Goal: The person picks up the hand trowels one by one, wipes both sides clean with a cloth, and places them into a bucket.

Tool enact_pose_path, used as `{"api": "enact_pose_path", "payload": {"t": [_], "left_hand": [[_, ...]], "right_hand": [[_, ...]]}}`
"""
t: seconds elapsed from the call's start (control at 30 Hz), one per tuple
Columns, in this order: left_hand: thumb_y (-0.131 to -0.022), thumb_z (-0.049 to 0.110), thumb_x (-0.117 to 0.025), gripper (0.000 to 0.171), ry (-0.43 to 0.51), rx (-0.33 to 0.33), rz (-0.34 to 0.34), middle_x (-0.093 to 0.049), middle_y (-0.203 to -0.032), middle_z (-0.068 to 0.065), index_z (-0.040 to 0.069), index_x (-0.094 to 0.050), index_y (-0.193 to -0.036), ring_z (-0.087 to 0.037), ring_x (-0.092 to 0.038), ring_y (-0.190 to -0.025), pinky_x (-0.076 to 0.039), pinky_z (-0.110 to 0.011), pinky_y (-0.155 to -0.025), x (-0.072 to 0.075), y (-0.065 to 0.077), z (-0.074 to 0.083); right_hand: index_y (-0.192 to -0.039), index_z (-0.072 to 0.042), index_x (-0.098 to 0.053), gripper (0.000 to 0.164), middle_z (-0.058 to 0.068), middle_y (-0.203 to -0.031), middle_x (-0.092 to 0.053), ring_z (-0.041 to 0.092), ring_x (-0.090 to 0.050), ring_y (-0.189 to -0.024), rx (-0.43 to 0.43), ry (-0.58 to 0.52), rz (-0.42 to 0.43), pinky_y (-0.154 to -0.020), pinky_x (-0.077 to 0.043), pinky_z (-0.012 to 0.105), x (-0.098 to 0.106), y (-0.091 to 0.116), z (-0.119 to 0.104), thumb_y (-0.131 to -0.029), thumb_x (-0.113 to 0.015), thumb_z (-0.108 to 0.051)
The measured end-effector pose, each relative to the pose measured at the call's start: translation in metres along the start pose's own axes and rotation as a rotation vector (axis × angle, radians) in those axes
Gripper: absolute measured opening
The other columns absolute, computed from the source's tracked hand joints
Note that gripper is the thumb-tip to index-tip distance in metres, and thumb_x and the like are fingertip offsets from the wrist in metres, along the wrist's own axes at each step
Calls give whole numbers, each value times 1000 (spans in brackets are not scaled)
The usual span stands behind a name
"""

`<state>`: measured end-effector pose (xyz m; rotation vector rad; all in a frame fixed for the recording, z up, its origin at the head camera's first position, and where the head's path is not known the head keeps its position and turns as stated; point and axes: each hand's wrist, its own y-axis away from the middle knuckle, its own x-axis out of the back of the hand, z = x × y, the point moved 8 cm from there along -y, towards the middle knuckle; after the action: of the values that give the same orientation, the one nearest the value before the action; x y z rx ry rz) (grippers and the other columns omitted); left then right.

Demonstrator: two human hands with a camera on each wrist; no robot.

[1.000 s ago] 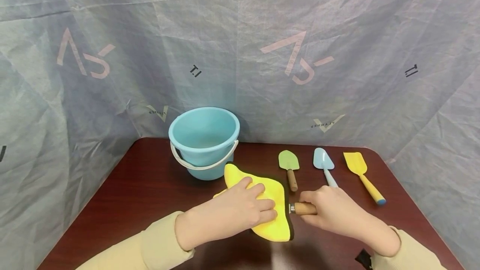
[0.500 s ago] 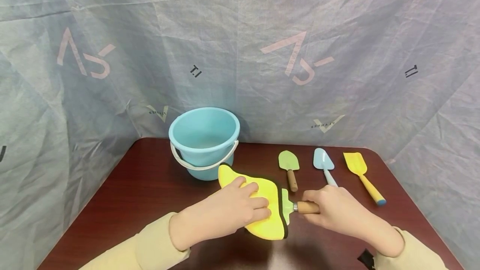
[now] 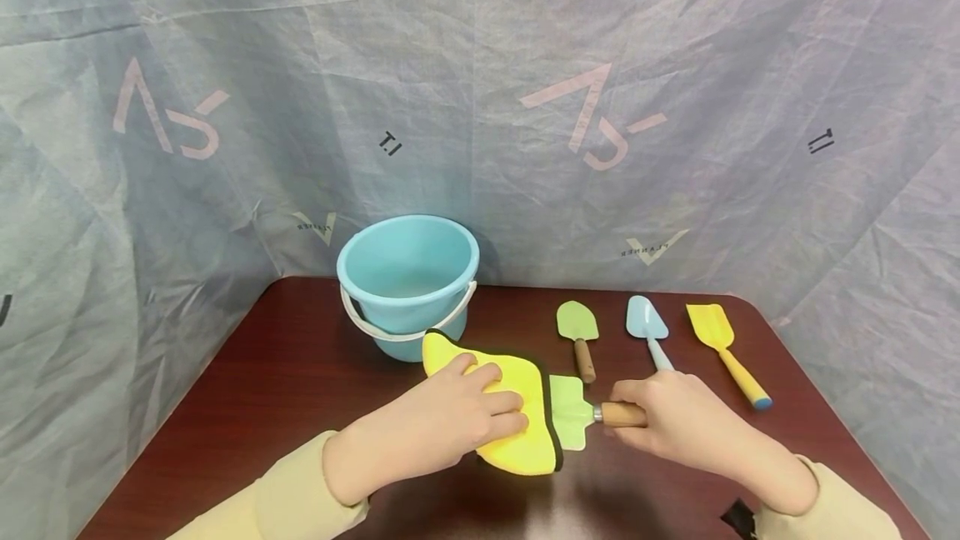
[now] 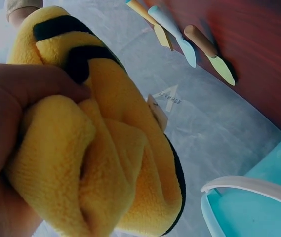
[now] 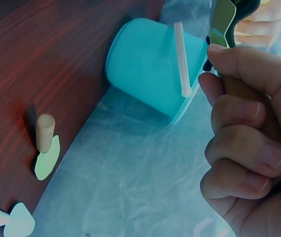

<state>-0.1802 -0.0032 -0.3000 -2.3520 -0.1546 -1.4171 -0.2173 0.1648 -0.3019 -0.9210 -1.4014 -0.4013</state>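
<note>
My left hand (image 3: pixel 457 411) grips a yellow fleecy cloth with black edging (image 3: pixel 517 444), bunched between thumb and fingers in the left wrist view, where the cloth (image 4: pixel 110 163) fills the middle. My right hand (image 3: pixel 671 419) has its fingers curled round the wooden handle (image 3: pixel 622 415) of a small shovel with a light green blade (image 3: pixel 568 412). The cloth overlaps the far part of that blade and hides its tip; the part nearest the handle shows. In the right wrist view the right hand's fingers (image 5: pixel 244 153) wrap the handle.
Behind the cloth stands a light blue bucket (image 3: pixel 408 302) with a white handle. On the back right of the dark red table (image 3: pixel 247 382) lie a green shovel (image 3: pixel 577 321), a pale blue shovel (image 3: pixel 647 319) and a yellow shovel (image 3: pixel 712 327). A grey sheet (image 3: pixel 480 107) hangs behind.
My left hand and the cloth have moved left, uncovering the near part of the green blade. My right hand has shifted slightly right with the shovel.
</note>
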Motion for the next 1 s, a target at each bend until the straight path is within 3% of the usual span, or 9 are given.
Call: {"api": "enact_pose_path", "payload": {"t": [0.7,1.0], "left_hand": [[-62,2,-65,47,28,22,105,-54,-100,14,26,-56,-101,-18,-48,-84,-38,-32,-70,0,27,-10],[-67,1,-63,46,60,59,68,-56,-104,13,26,-57,-105,-18,-49,-90,-37,-34,-78,-7,39,-12]], "right_hand": [[-60,-32,-41,33,-24,-51,-19,-6,-23,-45,-6,-8,11,-41,-25,14,1,5,5,-62,-74,-29],[-60,-32,-41,33,-23,-50,-20,-6,-24,-44,-29,-22,11,-41,-26,14,0,5,7,-63,-74,-29]]}}
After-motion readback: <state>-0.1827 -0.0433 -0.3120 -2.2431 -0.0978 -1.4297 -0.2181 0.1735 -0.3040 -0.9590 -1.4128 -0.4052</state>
